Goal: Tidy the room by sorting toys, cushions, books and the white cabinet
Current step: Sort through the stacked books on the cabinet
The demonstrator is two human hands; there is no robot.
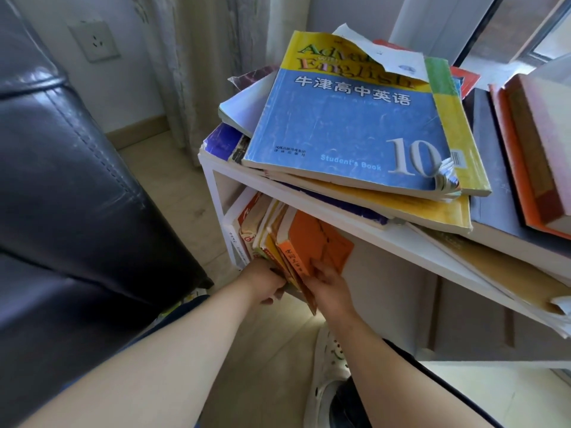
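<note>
dark leather sofa (61,168), pale curtain (210,57), wall socket (94,41), sunlit window (506,29).

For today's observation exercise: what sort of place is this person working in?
Probably a living room or study corner at home: a dark leather sofa, a white shelf unit piled with textbooks, and a curtain.

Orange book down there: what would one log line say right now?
left hand: grips upright books | right hand: holds orange book | where: white cabinet, lower shelf
</note>
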